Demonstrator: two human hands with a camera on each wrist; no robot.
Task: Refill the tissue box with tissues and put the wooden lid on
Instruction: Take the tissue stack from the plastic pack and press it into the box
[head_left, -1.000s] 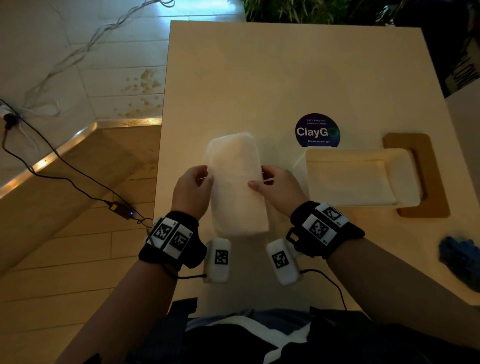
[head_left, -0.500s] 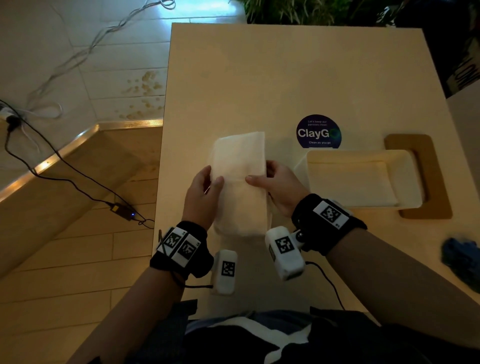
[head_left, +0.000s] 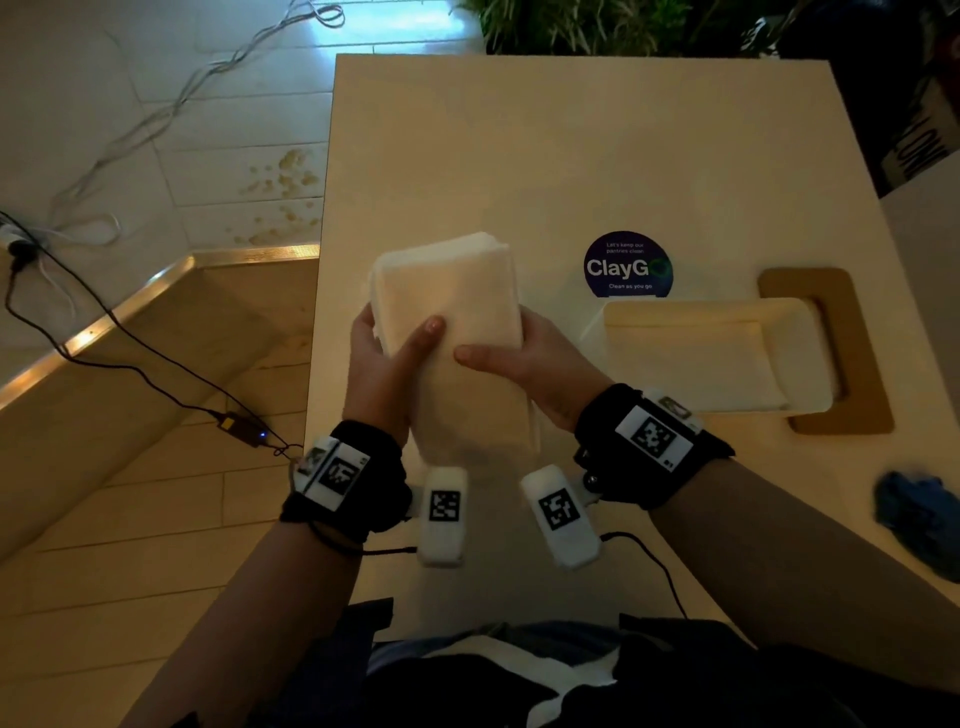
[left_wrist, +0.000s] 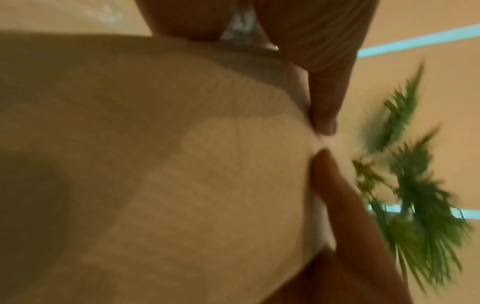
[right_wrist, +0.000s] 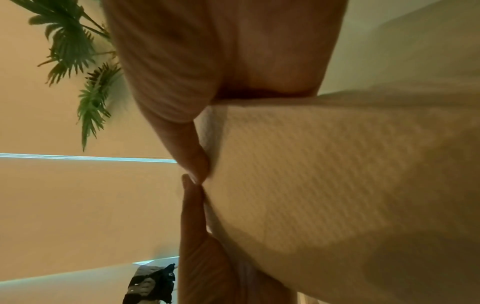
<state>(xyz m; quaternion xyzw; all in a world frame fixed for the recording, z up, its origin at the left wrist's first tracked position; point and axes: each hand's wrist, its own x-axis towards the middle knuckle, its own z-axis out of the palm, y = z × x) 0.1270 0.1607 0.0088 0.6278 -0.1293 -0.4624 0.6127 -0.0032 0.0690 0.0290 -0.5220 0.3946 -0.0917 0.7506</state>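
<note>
A thick white stack of tissues (head_left: 457, 332) is held up above the table's near edge, tilted with its far end raised. My left hand (head_left: 384, 358) grips its left side, thumb across the top. My right hand (head_left: 519, 364) grips the right side, thumb on top too. The stack (left_wrist: 207, 174) fills the left wrist view, and the stack (right_wrist: 337, 174) fills the right wrist view, with fingers wrapped under it. The open white tissue box (head_left: 711, 353) stands to the right, some tissue lying inside. It rests partly over the brown wooden lid (head_left: 852, 364).
A round dark ClayGo sticker (head_left: 627, 265) lies behind the box. A blue crumpled thing (head_left: 919, 514) sits at the table's right edge. Plants (head_left: 597, 26) stand beyond the far edge. Cables (head_left: 130, 353) run over the floor and step on the left.
Both hands lifted the tissue stack off the table and tipped its far end up. Their grip moved from pinching its wrapper edges to clasping the sides, thumbs on top.
</note>
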